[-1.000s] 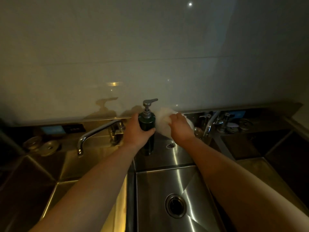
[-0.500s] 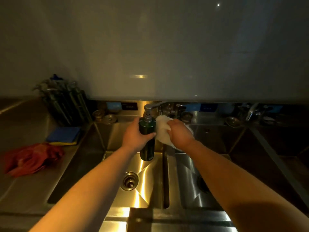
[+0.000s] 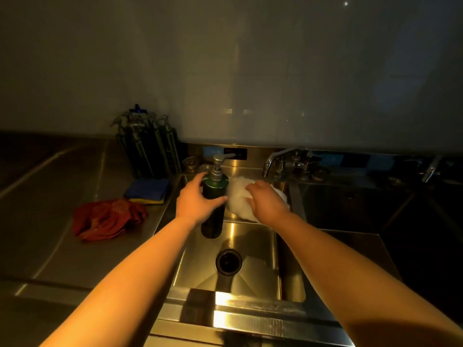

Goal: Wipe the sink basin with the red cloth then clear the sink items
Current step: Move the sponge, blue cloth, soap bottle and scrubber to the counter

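My left hand (image 3: 194, 200) grips a dark green pump bottle (image 3: 213, 209) and holds it upright above the left steel sink basin (image 3: 253, 249). Just right of the bottle, my right hand (image 3: 266, 201) holds a white fluffy sponge (image 3: 236, 197) over the same basin. The red cloth (image 3: 106, 219) lies crumpled on the steel counter to the left of the sink. Nothing lies on the basin floor around the dark round drain (image 3: 228, 262).
A blue and yellow sponge (image 3: 147, 191) lies behind the red cloth. Several dark pump bottles (image 3: 147, 146) stand at the back wall. A chrome tap (image 3: 278, 159) rises behind the basin. A second, darker basin (image 3: 350, 209) lies to the right.
The view has swung left along the row of sinks, bringing the counter, red cloth and bottles into sight. Both hands carried the pump bottle and white sponge along, now over the leftmost basin.
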`<action>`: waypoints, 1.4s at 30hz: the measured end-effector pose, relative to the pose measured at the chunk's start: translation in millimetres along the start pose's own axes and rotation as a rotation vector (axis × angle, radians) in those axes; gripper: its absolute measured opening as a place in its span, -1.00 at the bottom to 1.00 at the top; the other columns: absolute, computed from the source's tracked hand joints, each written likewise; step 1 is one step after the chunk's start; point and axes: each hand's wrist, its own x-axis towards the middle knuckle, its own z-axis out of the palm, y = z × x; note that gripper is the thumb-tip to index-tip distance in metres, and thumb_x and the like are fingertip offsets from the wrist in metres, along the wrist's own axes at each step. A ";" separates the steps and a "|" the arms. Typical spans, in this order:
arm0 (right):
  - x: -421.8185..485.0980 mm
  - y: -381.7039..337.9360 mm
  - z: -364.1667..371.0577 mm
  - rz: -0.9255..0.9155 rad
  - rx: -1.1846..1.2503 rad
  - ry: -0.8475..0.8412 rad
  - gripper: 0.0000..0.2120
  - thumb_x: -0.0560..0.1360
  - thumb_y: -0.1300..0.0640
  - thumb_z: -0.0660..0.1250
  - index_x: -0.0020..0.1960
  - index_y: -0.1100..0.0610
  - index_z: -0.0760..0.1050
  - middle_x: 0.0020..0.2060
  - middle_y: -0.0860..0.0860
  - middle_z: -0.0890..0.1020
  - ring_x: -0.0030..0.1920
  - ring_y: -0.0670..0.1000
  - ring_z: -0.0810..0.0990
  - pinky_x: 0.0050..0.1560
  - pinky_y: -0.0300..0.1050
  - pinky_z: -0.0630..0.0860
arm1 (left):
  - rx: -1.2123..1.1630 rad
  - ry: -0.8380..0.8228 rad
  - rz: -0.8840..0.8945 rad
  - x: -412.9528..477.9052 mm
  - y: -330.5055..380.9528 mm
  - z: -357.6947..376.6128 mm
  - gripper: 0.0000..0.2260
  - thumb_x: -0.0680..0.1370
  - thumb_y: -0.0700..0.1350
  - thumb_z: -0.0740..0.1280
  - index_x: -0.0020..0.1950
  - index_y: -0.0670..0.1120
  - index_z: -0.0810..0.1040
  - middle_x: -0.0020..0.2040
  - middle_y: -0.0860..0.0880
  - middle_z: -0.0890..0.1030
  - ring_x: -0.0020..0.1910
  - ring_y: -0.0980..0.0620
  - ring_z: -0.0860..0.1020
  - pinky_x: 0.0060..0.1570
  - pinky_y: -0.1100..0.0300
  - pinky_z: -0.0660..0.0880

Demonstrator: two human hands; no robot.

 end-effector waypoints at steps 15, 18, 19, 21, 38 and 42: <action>117.4 -49.8 40.9 -0.099 0.070 -0.092 -0.64 0.56 0.05 0.21 0.34 0.05 0.39 0.27 0.08 0.45 0.24 0.12 0.44 0.27 0.00 0.37 | 0.072 0.109 -0.111 96.0 -64.7 -48.5 -0.39 0.29 0.08 0.55 0.28 0.03 0.43 0.21 0.00 0.57 0.20 -0.02 0.52 0.06 0.21 0.38; 136.1 -62.4 48.7 -0.074 0.077 -0.126 -0.65 0.55 -0.01 0.20 0.33 -0.02 0.38 0.26 0.06 0.46 0.22 0.12 0.45 0.24 0.06 0.41 | 0.068 0.149 -0.109 117.1 -77.5 -61.4 -0.39 0.29 0.06 0.56 0.28 0.00 0.44 0.20 -0.01 0.58 0.19 -0.02 0.52 0.05 0.23 0.36; 140.5 -65.7 51.9 -0.057 0.086 -0.140 -0.65 0.55 -0.02 0.20 0.33 -0.04 0.38 0.26 0.06 0.45 0.23 0.12 0.45 0.24 0.05 0.41 | 0.058 0.162 -0.111 124.7 -81.0 -65.2 -0.39 0.30 0.05 0.56 0.28 0.00 0.44 0.20 -0.01 0.57 0.19 -0.02 0.52 0.07 0.22 0.37; 149.4 -71.1 59.4 -0.021 0.084 -0.152 -0.66 0.55 -0.05 0.19 0.32 -0.07 0.37 0.27 0.04 0.44 0.24 0.10 0.44 0.26 0.04 0.40 | 0.030 0.174 -0.111 140.9 -87.1 -72.3 -0.39 0.31 0.03 0.56 0.29 -0.01 0.42 0.21 -0.03 0.56 0.21 -0.03 0.51 0.14 0.14 0.43; 203.8 -66.7 96.2 0.091 0.083 -0.142 -0.63 0.57 0.06 0.21 0.35 0.08 0.39 0.33 0.08 0.40 0.32 0.08 0.35 0.32 -0.16 0.18 | -0.038 0.140 -0.103 241.3 -138.2 -80.5 -0.43 0.39 -0.09 0.52 0.34 -0.06 0.38 0.27 -0.09 0.50 0.29 -0.10 0.44 0.26 0.03 0.35; 211.4 -62.5 99.5 0.112 0.084 -0.144 -0.64 0.58 0.11 0.19 0.36 0.11 0.38 0.34 0.09 0.39 0.33 0.08 0.35 0.32 -0.17 0.18 | -0.043 0.102 -0.139 253.4 -146.1 -69.7 -0.43 0.39 -0.13 0.51 0.34 -0.09 0.38 0.29 -0.12 0.48 0.30 -0.13 0.43 0.28 0.00 0.35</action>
